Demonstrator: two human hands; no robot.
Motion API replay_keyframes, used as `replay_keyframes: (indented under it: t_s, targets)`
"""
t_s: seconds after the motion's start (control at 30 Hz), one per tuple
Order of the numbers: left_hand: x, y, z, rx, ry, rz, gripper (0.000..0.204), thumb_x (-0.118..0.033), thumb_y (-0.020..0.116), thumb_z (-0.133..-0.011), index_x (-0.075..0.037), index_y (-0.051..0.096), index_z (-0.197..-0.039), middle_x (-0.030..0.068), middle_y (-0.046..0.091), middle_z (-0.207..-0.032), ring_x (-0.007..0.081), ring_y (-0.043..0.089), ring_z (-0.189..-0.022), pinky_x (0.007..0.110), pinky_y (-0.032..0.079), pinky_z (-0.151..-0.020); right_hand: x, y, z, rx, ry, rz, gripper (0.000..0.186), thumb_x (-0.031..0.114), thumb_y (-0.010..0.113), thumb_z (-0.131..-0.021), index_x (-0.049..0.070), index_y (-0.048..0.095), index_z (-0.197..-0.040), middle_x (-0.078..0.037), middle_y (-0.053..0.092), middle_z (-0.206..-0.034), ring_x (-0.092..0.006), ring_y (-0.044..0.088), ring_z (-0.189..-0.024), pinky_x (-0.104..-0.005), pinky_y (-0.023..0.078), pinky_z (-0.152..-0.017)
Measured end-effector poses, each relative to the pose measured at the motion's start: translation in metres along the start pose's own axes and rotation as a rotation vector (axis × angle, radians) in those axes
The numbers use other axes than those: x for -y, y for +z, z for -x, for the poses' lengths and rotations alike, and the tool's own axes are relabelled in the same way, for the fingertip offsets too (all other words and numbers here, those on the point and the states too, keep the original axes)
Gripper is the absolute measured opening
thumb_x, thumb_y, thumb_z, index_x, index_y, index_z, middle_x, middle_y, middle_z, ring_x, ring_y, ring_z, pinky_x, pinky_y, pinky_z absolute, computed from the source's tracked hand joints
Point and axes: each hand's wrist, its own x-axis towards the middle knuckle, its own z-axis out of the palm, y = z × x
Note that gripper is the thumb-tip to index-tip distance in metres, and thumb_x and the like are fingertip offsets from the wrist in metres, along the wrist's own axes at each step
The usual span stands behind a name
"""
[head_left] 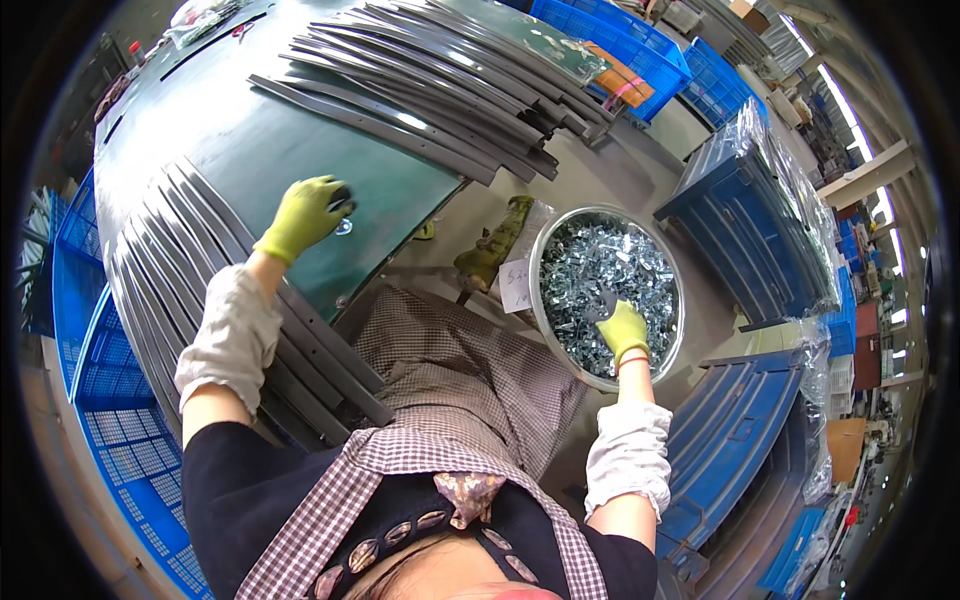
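My left hand (pixel 305 215), in a yellow-green glove with dark fingertips, is closed above the green tabletop (pixel 390 190). A small shiny metal piece (pixel 344 227) shows at its fingertips; whether the fingers grip it or it lies on the table, I cannot tell. In the same kind of glove, my right hand (pixel 624 330) reaches into a round tub (pixel 543 318) filled with small shiny metal clips (pixel 605 260). Its fingers are drawn together among the clips, and what they hold is hidden. Long dark grey strips (pixel 190 235) lie beside my left forearm.
More grey strips (pixel 430 70) are spread over the table's far side. Blue crates (pixel 130 440) stand at the left, with another blue crate (pixel 620 50) at the far right. Large blue bins (pixel 750 230) flank the tub. A handwritten paper label (pixel 516 286) hangs by its rim.
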Motion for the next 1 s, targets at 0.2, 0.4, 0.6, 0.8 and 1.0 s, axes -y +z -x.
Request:
replay_keyframes:
  t_s: [0.2, 0.4, 0.6, 0.8, 1.0]
  targets:
    - [-0.018, 0.1, -0.105, -0.04, 0.199, -0.326, 0.057, -0.027, 0.064, -0.085, -0.014, 0.051, -0.14, 0.0059, 0.049, -0.146, 0.0251, 0.041, -0.137, 0.05, 0.025, -0.114, 0.002, -0.009, 0.007, -0.126, 0.053, -0.145, 0.023, 0.021, 0.064, -0.084, 0.022, 0.071, -0.106, -0.012, 0.07, -0.102, -0.0328, 0.067, -0.092, -0.0439, 0.053, -0.08]
    - [-0.023, 0.116, -0.119, -0.064, 0.251, -0.226, 0.051, -0.02, 0.069, -0.077, -0.017, 0.061, -0.127, 0.0101, 0.058, -0.126, 0.0324, 0.049, -0.122, 0.05, 0.031, -0.111, -0.026, -0.006, 0.004, -0.245, -0.036, -0.374, 0.016, 0.026, 0.069, -0.086, 0.02, 0.071, -0.1, -0.008, 0.071, -0.083, -0.029, 0.069, -0.074, -0.041, 0.052, -0.065]
    - [-0.064, 0.081, -0.071, 0.091, 0.433, 0.012, 0.042, -0.019, 0.077, -0.066, -0.011, 0.066, -0.105, 0.0096, 0.061, -0.114, 0.0351, 0.053, -0.117, 0.052, 0.036, -0.109, -0.018, 0.0, 0.0, -0.137, 0.118, -0.755, 0.023, 0.006, 0.062, -0.093, 0.003, 0.07, -0.114, 0.002, 0.069, -0.084, -0.0064, 0.062, -0.074, -0.023, 0.05, -0.067]
    - [-0.064, 0.096, -0.038, 0.107, 0.396, 0.184, 0.054, -0.018, 0.081, -0.064, -0.006, 0.06, -0.112, 0.0131, 0.06, -0.118, 0.0362, 0.052, -0.12, 0.048, 0.037, -0.109, 0.024, -0.009, 0.026, -0.035, 0.05, -1.122, 0.023, 0.015, 0.056, -0.098, 0.004, 0.065, -0.116, 0.001, 0.066, -0.087, -0.0004, 0.049, -0.062, -0.0164, 0.04, -0.055]
    - [-0.095, 0.064, -0.017, 0.058, 0.535, 0.271, 0.049, -0.015, 0.08, -0.061, -0.005, 0.065, -0.107, 0.0133, 0.061, -0.114, 0.035, 0.056, -0.113, 0.046, 0.041, -0.103, 0.089, -0.015, 0.07, 0.055, -0.265, -1.625, 0.04, 0.024, 0.064, -0.095, 0.0, 0.058, -0.127, -0.004, 0.069, -0.089, -0.0021, 0.053, -0.059, -0.0133, 0.038, -0.047]
